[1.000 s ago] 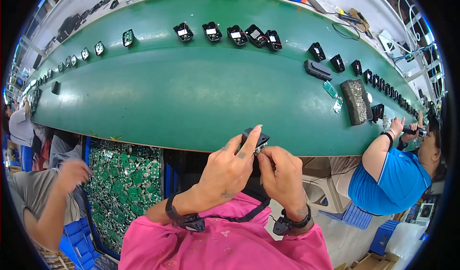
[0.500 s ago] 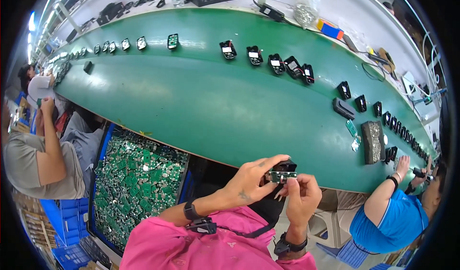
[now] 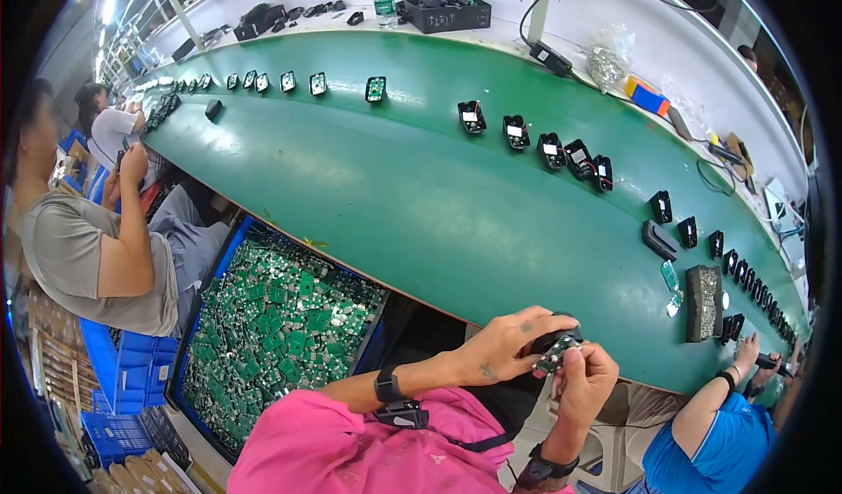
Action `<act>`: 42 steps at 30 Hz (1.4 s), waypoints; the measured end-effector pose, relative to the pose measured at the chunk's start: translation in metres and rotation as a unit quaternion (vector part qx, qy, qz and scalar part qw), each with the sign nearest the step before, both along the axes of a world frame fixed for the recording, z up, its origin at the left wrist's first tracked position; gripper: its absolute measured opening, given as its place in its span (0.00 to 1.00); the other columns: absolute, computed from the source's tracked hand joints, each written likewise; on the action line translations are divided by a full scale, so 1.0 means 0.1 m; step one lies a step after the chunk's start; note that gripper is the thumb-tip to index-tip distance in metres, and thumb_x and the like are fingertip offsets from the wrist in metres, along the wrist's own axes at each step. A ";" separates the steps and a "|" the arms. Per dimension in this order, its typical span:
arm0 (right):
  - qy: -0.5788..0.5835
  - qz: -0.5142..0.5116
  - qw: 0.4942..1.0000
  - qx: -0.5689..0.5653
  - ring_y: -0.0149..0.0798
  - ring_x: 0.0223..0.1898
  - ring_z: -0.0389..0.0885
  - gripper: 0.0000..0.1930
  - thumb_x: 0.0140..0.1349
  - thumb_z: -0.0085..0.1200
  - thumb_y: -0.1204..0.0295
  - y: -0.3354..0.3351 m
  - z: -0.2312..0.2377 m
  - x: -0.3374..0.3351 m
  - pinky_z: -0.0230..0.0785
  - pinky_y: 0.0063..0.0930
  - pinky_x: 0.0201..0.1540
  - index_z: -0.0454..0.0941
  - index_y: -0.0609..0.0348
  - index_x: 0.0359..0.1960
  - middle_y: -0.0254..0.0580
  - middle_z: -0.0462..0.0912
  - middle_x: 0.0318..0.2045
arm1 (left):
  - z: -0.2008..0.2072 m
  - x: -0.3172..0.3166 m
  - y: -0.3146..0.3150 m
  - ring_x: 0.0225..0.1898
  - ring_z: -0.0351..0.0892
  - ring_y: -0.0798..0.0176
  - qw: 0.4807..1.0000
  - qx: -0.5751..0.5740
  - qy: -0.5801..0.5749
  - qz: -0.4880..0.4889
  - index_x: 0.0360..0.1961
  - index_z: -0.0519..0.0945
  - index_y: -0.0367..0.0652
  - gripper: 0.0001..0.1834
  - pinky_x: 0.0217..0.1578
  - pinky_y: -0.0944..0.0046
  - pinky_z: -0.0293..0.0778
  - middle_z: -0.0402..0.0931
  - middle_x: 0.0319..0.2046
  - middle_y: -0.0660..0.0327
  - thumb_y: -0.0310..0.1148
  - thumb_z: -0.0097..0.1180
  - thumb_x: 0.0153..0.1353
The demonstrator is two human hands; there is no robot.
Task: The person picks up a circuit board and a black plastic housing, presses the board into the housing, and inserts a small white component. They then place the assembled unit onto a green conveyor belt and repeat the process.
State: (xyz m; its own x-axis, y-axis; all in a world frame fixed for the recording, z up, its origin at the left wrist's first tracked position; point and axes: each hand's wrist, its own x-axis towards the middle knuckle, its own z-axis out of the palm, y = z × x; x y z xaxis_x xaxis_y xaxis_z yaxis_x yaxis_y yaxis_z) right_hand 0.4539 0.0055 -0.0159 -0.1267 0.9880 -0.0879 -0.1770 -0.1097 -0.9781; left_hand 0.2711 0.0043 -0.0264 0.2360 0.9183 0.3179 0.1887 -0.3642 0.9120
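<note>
Close to the front edge of the green bench, my left hand (image 3: 509, 345) is closed around a small black plastic housing (image 3: 566, 329). My right hand (image 3: 586, 382) pinches a green circuit board (image 3: 553, 355) right against that housing. The board sits tilted at the housing's open side, and fingers hide part of both pieces. Whether the board is seated in the housing I cannot tell. Left of my forearm, a large blue-rimmed bin (image 3: 195, 332) holds a heap of loose green circuit boards (image 3: 281, 318).
Along the green bench (image 3: 421, 204) runs a row of black housings (image 3: 516, 132), some with boards or wires. A dark block (image 3: 704, 304) and black case (image 3: 660, 240) lie at right. Co-workers sit left (image 3: 96, 248) and right (image 3: 710, 433). A bottle (image 3: 384, 3) stands behind.
The whole view has shifted, so the bench and bin appear further right and lower. In my hands the circuit board has turned from level to tilted against the housing.
</note>
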 end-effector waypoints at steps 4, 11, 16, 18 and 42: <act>-0.133 -0.015 0.988 0.073 0.22 0.19 0.68 0.11 0.60 0.63 0.79 -0.05 0.05 -0.12 0.56 0.19 0.21 0.76 0.67 0.22 0.33 0.73 0.19 | -0.04 0.05 0.05 0.41 0.81 0.47 0.997 0.018 0.037 0.062 0.64 0.74 0.49 0.34 0.43 0.58 0.79 0.79 0.46 0.50 0.18 0.60 0.53; -0.129 -0.074 0.988 0.048 0.22 0.18 0.67 0.10 0.62 0.64 0.76 0.01 0.07 -0.27 0.58 0.22 0.20 0.78 0.67 0.25 0.32 0.74 0.19 | 0.16 0.02 -0.02 0.46 0.80 0.44 0.994 0.012 0.052 0.100 0.69 0.68 0.46 0.33 0.47 0.56 0.77 0.77 0.50 0.46 0.18 0.53 0.61; -0.158 -0.064 0.984 0.055 0.19 0.18 0.68 0.11 0.63 0.64 0.73 0.08 0.01 -0.24 0.57 0.18 0.20 0.78 0.65 0.25 0.28 0.74 0.17 | 0.24 -0.08 0.02 0.44 0.80 0.52 0.996 -0.082 -0.011 0.015 0.66 0.69 0.42 0.29 0.44 0.62 0.76 0.74 0.53 0.46 0.17 0.48 0.62; -0.177 -0.057 0.979 0.079 0.17 0.18 0.68 0.11 0.65 0.63 0.75 0.10 -0.01 -0.24 0.55 0.15 0.19 0.77 0.64 0.25 0.25 0.73 0.16 | 0.25 -0.12 -0.01 0.42 0.79 0.56 0.990 -0.129 -0.061 -0.003 0.66 0.69 0.41 0.28 0.42 0.63 0.76 0.74 0.53 0.47 0.19 0.48 0.63; -0.246 0.045 0.965 0.080 0.34 0.23 0.79 0.19 0.74 0.47 0.70 0.34 -0.16 -0.50 0.73 0.30 0.29 0.72 0.69 0.61 0.46 0.81 0.25 | 0.15 -0.04 0.23 0.27 0.81 0.70 0.952 -0.269 -0.102 0.104 0.61 0.69 0.35 0.18 0.26 0.68 0.79 0.78 0.36 0.56 0.29 0.42 0.75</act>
